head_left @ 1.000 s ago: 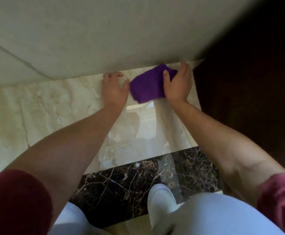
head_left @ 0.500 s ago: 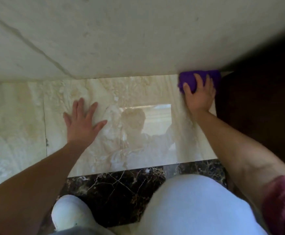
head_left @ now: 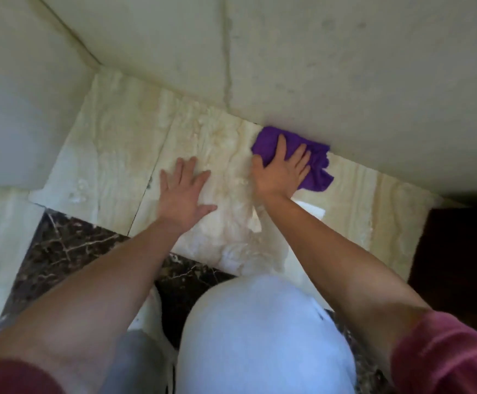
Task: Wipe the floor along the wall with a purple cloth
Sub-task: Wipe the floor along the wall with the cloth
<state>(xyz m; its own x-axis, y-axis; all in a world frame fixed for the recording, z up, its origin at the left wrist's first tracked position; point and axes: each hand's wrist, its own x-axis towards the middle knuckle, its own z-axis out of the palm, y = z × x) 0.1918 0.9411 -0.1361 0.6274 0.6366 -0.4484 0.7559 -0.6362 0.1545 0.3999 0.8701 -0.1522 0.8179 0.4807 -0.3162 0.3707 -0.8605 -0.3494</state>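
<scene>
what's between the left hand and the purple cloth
Only bare cream floor tile, in the head view, between the left hand and the purple cloth.

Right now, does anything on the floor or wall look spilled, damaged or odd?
Nothing spilled or broken. One oddity: a darker vertical streak runs down the wall, left of the purple cloth; stain or joint, I cannot tell.
</scene>
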